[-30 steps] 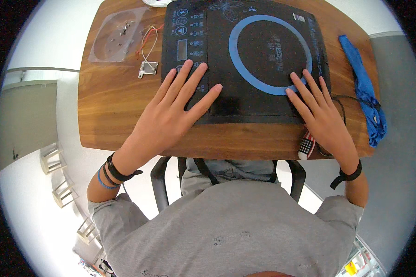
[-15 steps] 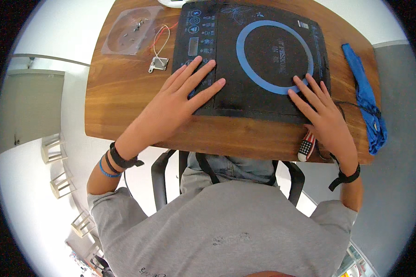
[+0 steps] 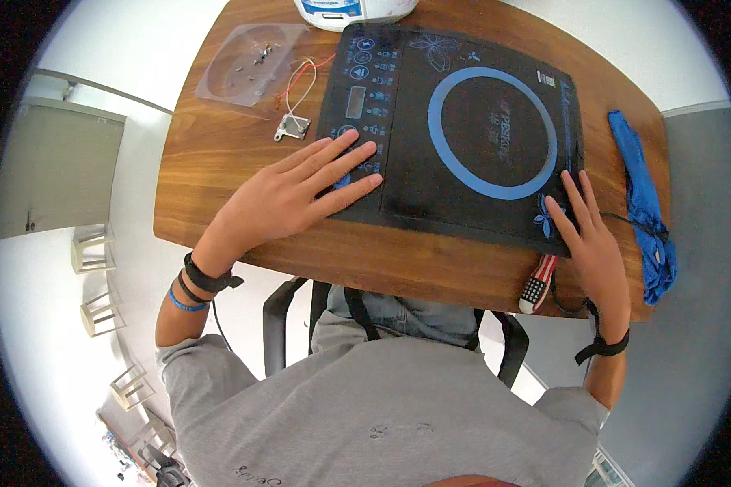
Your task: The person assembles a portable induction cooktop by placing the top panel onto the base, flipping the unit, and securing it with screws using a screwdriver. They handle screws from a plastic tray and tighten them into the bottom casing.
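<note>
A black induction cooktop [image 3: 414,191] with a blue ring lies flat on the wooden table. My left hand [image 3: 280,199] rests palm down at its near left corner, with fingers outstretched over the control symbols. At the near right corner, my right hand [image 3: 589,247] lies with fingers spread along the side edge. Neither hand holds anything. Just below that corner is a screwdriver with a red-and-white striped handle and a black-and-white end [image 3: 534,290], partly beneath the cooktop's edge. A black cord runs beside it, partly hidden by my right hand.
A clear plastic tray [image 3: 227,57] at the far left holds several small screws. Near it lies a small metal plate with wires [image 3: 292,127]. A white appliance [image 3: 356,15] stands at the back. On the right is a blue cloth [image 3: 643,207], crossed by a black cord.
My right hand has moved off the blue ring to the cooktop's near right corner. My left hand stays at the left corner, shifted slightly. The whole view has tilted, showing more of the back.
</note>
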Motion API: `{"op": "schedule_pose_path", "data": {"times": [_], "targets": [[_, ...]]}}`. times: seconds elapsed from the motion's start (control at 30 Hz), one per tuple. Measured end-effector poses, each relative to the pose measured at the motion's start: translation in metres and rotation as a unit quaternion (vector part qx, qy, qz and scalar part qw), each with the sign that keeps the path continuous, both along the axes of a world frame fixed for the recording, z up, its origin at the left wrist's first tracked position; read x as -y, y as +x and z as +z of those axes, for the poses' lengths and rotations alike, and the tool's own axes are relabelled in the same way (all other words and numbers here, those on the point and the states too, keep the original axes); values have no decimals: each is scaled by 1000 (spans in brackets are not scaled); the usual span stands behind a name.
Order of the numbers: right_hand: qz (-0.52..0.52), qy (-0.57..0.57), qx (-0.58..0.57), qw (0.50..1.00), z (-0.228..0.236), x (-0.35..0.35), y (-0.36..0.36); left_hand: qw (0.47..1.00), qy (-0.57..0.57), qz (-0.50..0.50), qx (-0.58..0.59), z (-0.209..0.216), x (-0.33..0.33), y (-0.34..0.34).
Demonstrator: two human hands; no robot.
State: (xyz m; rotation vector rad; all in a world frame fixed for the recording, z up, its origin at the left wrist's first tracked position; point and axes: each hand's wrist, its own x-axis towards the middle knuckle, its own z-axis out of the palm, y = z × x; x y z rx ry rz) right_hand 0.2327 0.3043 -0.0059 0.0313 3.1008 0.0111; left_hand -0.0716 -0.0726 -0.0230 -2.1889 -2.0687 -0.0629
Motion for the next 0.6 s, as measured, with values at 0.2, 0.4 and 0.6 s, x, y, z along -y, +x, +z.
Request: {"op": "schedule_pose_path", "data": {"times": [0.2,0.4,0.6], "targets": [[7,9,-18,1000,-10,-5,4,1000,9,23,4,-4,2,15],[1,-18,16,1000,12,3,-4,995,-6,29,94,2,2,11],[9,-20,-7,1000,9,3,-1,991,1,53,126,9,5,15]]}}
